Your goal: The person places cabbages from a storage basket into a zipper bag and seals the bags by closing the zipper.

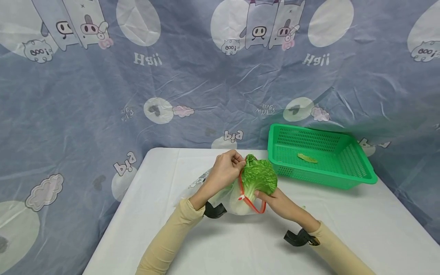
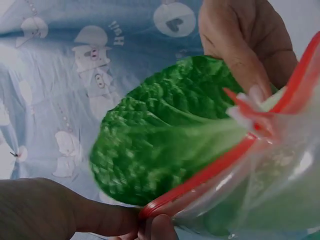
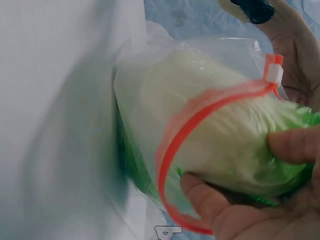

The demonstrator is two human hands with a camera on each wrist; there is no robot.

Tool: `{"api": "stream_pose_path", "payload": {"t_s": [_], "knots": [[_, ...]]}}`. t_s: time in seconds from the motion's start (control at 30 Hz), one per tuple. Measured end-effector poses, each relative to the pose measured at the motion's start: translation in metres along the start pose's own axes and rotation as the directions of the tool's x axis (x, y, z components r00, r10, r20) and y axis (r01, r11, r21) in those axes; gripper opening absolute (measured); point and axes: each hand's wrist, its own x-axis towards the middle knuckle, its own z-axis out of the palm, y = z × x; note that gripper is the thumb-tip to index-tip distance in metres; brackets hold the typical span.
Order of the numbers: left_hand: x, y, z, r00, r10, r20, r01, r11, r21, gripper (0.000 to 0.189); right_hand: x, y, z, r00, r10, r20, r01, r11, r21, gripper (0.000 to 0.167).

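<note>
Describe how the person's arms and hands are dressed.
The left sleeve and right sleeve are plain beige, close-fitting and long. Black bands, left and right, sit near the wrists. The left hand and right hand wear no gloves.

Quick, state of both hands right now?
Left hand: closed, pinching the bag's red rim.
Right hand: closed, holding the leafy cabbage between thumb and fingers.

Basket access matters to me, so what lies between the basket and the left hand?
In the head view, the red bag rim, then the cabbage.
</note>
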Motion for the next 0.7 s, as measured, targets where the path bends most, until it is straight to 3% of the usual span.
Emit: {"api": "stream_pose_path", "payload": {"t_s": [0.23, 0.43, 0.6, 0.7], "knots": [[-0.004, 0.003, 0.004, 0.998, 0.054, 0.026, -0.055, 0.998, 0.024, 0.007, 0.003, -0.001, 0.007, 1.0, 0.01, 0.007, -0.01, 0.995, -0.095, 0.058], [-0.005, 0.006, 0.007, 0.994, 0.091, 0.057, -0.094, 0.994, 0.051, 0.007, 0.006, -0.009, 0.008, 0.997, 0.08, 0.023, -0.074, 0.982, -0.173, 0.043], [-0.007, 0.007, 0.011, 0.989, 0.115, 0.097, -0.122, 0.99, 0.069, 0.008, 0.01, -0.009, 0.014, 0.989, 0.141, -0.044, -0.147, 0.967, -0.209, 0.035], [-0.01, 0.009, 0.012, 0.984, 0.122, 0.13, -0.131, 0.989, 0.062, 0.007, 0.014, -0.005, 0.019, 0.976, 0.172, -0.131, -0.199, 0.952, -0.231, 0.026]]}}
